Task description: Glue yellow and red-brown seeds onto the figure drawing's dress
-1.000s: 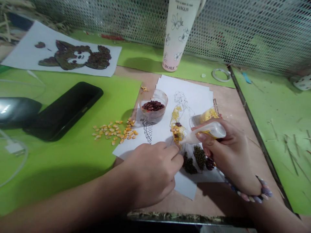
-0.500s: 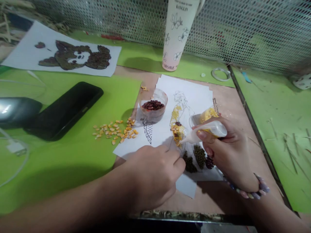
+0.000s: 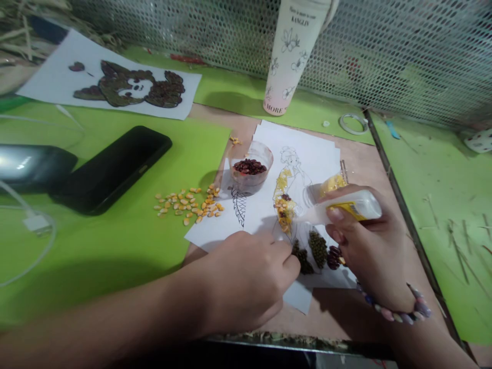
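Observation:
My right hand (image 3: 365,238) is closed around a white glue bottle (image 3: 367,204) with a yellow label. The bottle is tilted, its nozzle close to the drawing (image 3: 298,171) of a figure on white paper. Yellow bits and a few red beans (image 3: 285,197) cover part of the figure's robe. Lower on the sheet lie patches of green mung beans (image 3: 318,248) and a cluster of dark red beans (image 3: 334,257). My left hand (image 3: 257,279) rests on the paper with its fingers curled in; whatever they may hold is hidden.
A clear cup (image 3: 251,182) of red beans stands on the paper. Corn kernels (image 3: 188,202) are scattered left of it. Farther left lie a black phone (image 3: 119,169) and a white cable (image 3: 36,223). Behind are a tall tumbler (image 3: 294,61), a tape roll (image 3: 353,124) and a bean picture (image 3: 134,89).
The glue bottle has drawn slightly right and lies flatter, with its nozzle shifted away from the yellow robe. My left hand keeps its place on the paper. The whole view has shifted slightly.

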The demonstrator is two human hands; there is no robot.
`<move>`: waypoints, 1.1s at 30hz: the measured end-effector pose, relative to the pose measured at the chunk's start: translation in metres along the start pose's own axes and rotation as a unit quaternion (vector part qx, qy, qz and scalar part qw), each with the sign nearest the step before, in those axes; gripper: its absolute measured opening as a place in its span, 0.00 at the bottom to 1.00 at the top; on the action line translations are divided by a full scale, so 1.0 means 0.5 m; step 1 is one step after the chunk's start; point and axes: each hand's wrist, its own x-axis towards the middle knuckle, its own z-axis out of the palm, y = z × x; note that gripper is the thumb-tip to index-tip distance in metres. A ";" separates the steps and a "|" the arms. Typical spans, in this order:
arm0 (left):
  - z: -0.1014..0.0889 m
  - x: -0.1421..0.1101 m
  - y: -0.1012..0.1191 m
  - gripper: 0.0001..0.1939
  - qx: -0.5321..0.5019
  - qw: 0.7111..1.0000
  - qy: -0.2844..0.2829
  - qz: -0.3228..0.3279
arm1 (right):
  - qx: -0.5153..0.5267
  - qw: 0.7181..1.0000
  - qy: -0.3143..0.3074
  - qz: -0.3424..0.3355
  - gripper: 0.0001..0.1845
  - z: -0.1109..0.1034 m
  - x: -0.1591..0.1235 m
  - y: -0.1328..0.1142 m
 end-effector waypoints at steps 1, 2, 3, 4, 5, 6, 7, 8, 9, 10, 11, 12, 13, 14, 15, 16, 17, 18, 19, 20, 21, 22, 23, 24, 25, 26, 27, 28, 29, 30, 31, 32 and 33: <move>0.002 0.000 0.000 0.04 -0.001 1.000 0.006 -0.001 | 0.000 1.000 -0.008 0.011 0.12 0.000 0.001 0.000; 0.003 -0.001 0.000 0.04 -0.002 1.000 0.011 -0.001 | 0.005 1.000 -0.016 0.025 0.13 0.000 0.001 -0.001; 0.004 -0.001 0.000 0.04 -0.003 1.000 0.013 -0.002 | 0.013 0.999 -0.022 0.037 0.14 0.000 0.002 -0.002; 0.004 -0.001 0.000 0.04 -0.005 1.000 0.013 -0.002 | 0.023 0.998 -0.028 0.048 0.14 0.000 0.003 -0.003; 0.004 -0.002 0.000 0.03 -0.008 1.000 0.012 -0.003 | 0.030 0.997 -0.034 0.058 0.15 0.000 0.004 -0.005; 0.003 -0.002 0.000 0.03 -0.011 1.000 0.010 -0.004 | 0.032 0.997 -0.038 0.067 0.16 -0.001 0.005 -0.006; 0.002 -0.002 0.001 0.03 -0.013 1.000 0.009 -0.005 | 0.027 0.996 -0.041 0.074 0.17 -0.003 0.006 -0.008; 0.000 -0.002 0.001 0.03 -0.014 1.000 0.007 -0.006 | 0.014 0.996 -0.044 0.082 0.19 -0.005 0.006 -0.010; -0.001 -0.002 0.001 0.04 -0.015 1.000 0.006 -0.009 | -0.003 0.995 -0.049 0.087 0.20 -0.007 0.007 -0.011; -0.002 -0.002 0.001 0.04 -0.015 1.000 0.004 -0.011 | -0.022 0.994 -0.054 0.091 0.22 -0.010 0.007 -0.012; -0.003 -0.002 0.001 0.04 -0.016 1.000 0.001 -0.013 | -0.038 0.993 -0.061 0.093 0.23 -0.012 0.008 -0.012; -0.003 -0.002 0.000 0.04 -0.018 1.000 -0.001 -0.013 | -0.050 0.992 -0.068 0.093 0.23 -0.015 0.008 -0.012; -0.003 -0.002 0.000 0.03 -0.019 1.000 -0.002 -0.014 | -0.059 0.991 -0.074 0.092 0.22 -0.016 0.008 -0.013; -0.002 -0.002 0.000 0.03 -0.021 1.000 -0.002 -0.014 | -0.065 0.991 -0.079 0.088 0.21 -0.018 0.008 -0.013; -0.001 -0.002 0.000 0.03 -0.023 1.000 -0.001 -0.014 | -0.069 0.991 -0.080 0.082 0.19 -0.018 0.007 -0.014; 0.000 -0.002 0.000 0.03 -0.025 1.000 0.000 -0.013 | -0.072 0.991 -0.080 0.075 0.18 -0.019 0.007 -0.015; 0.001 -0.002 -0.001 0.02 -0.026 1.000 0.001 -0.013 | -0.075 0.992 -0.079 0.069 0.17 -0.018 0.006 -0.017; 0.002 -0.002 -0.001 0.02 -0.026 1.000 0.002 -0.012 | -0.075 0.992 -0.076 0.064 0.15 -0.018 0.005 -0.018; 0.003 -0.002 -0.001 0.02 -0.025 1.000 0.002 -0.013 | -0.075 0.993 -0.073 0.060 0.14 -0.018 0.003 -0.020; 0.004 -0.002 -0.001 0.02 -0.023 1.000 0.001 -0.013 | -0.076 0.993 -0.070 0.056 0.13 -0.018 0.002 -0.022; 0.005 -0.002 -0.001 0.03 -0.021 1.000 0.001 -0.013 | -0.079 0.993 -0.068 0.053 0.12 -0.017 0.000 -0.023; 0.005 -0.003 -0.001 0.03 -0.020 1.000 0.001 -0.012 | -0.084 0.993 -0.067 0.046 0.11 -0.017 -0.002 -0.025; 0.005 -0.003 -0.001 0.03 -0.020 1.000 0.004 -0.010 | -0.091 0.993 -0.066 0.039 0.10 -0.017 -0.004 -0.025; 0.006 -0.003 -0.001 0.03 -0.021 1.000 0.007 -0.009 | -0.098 0.993 -0.064 0.033 0.09 -0.016 -0.006 -0.026; 0.006 -0.003 -0.001 0.03 -0.023 1.000 0.011 -0.007 | -0.103 0.992 -0.064 0.030 0.08 -0.015 -0.008 -0.027; 0.007 -0.003 -0.001 0.03 -0.024 1.000 0.017 -0.004 | -0.104 0.992 -0.062 0.028 0.08 -0.014 -0.010 -0.028; 0.007 -0.003 -0.001 0.03 -0.026 0.999 0.022 -0.002 | -0.103 0.992 -0.062 0.029 0.08 -0.013 -0.012 -0.028; 0.008 -0.003 -0.001 0.03 -0.027 0.999 0.027 0.000 | -0.103 0.992 -0.063 0.030 0.07 -0.011 -0.013 -0.029; 0.008 -0.002 -0.001 0.03 -0.027 0.999 0.031 0.001 | -0.107 0.992 -0.062 0.029 0.07 -0.009 -0.014 -0.031; 0.007 -0.002 -0.001 0.03 -0.026 0.999 0.034 0.002 | -0.114 0.991 -0.062 0.025 0.06 -0.007 -0.015 -0.031; 0.007 -0.002 -0.001 0.03 -0.025 0.999 0.036 0.002 | -0.124 0.990 -0.063 0.018 0.05 -0.005 -0.015 -0.032; 0.006 -0.002 -0.002 0.03 -0.025 0.999 0.036 0.001 | -0.133 0.989 -0.063 0.011 0.04 -0.004 -0.014 -0.032; 0.005 -0.002 -0.002 0.03 -0.025 0.999 0.034 0.000 | -0.140 0.988 -0.064 0.005 0.03 -0.003 -0.014 -0.031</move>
